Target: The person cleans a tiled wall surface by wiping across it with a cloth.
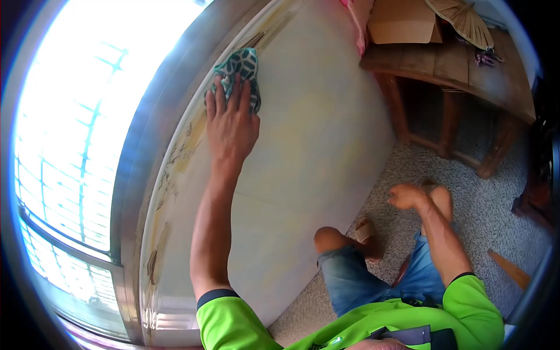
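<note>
My left hand [232,125] is stretched up against the pale wall [303,151], its fingers laid over a patterned cloth [242,63]. The cloth is dark green and white, bunched under my fingertips and pressed flat to the wall close to the window trim. Brown, branch-like markings [256,39] run along the wall's edge beside it. My right hand [406,196] is held low by my knee, fingers curled in, and no object shows in it.
A bright barred window [70,146] fills the left side. At the upper right, a wooden table [431,61] carries a cardboard box [402,26] and a woven fan [464,20]. Speckled floor [408,160] lies below. A dark piece of furniture [539,192] stands at the far right.
</note>
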A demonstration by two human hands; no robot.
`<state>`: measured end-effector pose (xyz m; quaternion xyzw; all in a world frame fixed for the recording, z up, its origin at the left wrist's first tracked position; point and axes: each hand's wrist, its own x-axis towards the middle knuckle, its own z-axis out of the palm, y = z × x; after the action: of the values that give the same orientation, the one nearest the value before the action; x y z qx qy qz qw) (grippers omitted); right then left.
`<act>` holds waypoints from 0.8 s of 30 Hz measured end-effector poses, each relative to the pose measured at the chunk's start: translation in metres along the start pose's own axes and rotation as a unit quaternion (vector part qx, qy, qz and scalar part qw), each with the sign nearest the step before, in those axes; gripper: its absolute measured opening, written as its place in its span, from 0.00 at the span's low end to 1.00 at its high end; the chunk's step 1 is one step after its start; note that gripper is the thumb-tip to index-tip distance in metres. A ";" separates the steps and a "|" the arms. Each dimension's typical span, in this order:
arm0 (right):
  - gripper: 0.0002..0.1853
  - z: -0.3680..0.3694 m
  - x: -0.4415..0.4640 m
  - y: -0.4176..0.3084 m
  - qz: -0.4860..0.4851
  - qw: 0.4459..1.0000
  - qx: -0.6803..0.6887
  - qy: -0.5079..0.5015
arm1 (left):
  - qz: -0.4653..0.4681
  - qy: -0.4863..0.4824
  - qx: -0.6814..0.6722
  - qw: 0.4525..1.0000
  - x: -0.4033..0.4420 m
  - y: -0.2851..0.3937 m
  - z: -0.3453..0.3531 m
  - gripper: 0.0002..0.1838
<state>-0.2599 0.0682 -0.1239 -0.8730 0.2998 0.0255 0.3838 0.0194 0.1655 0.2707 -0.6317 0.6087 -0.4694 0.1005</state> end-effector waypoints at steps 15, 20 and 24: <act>0.20 -0.010 0.006 0.010 -0.022 0.998 0.053 -0.022 | 0.051 0.082 0.027 0.995 0.176 0.067 0.112 0.34; 0.19 -0.012 0.009 0.010 -0.007 0.998 0.067 -0.007 | 0.110 -0.056 0.012 0.992 0.153 0.146 0.169 0.30; 0.20 -0.020 0.004 0.006 0.014 0.998 0.054 -0.021 | 0.183 -0.193 -0.015 0.964 0.051 0.189 0.192 0.26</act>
<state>-0.2632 0.0490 -0.1147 -0.8462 0.3044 0.0329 0.4362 0.0199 -0.0090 0.0588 -0.5900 0.6899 -0.3026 0.2905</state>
